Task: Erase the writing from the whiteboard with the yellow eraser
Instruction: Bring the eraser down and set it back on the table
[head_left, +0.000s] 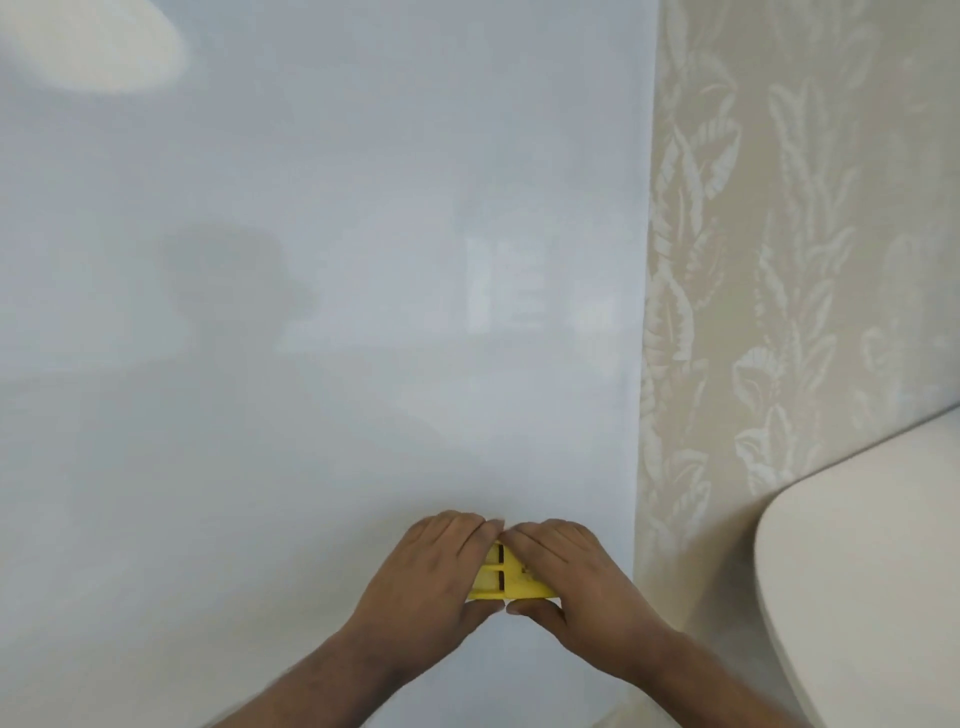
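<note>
My left hand (431, 571) and my right hand (566, 571) meet low on the whiteboard (322, 260), both wrapped over the yellow eraser (501, 579). On each hand the fingers curve over the eraser's upper edge and the thumb tucks under its lower edge, so I read both as closed around it, with the fingertips nearly touching above it. Only the middle of the eraser shows between them, a yellow body with a dark slot across it; its ends are hidden under my palms. It appears pressed flat to the board, though I cannot see the contact face.

Outward from there, the board surface I can see carries no writing, only soft reflections and a bright patch at the upper left. So I judge the erasing is done or nearly so, at least in this part of the board. The board's right edge lies near my right hand, with leaf-patterned wallpaper (779, 234) beyond it and a pale rounded counter (872, 571) at the lower right.

The risks I see: a stroke to the right could run the eraser off the board edge onto the wallpaper and smear it. With two hands crowding a small eraser, uneven pressure could tip it and leave streaks.
</note>
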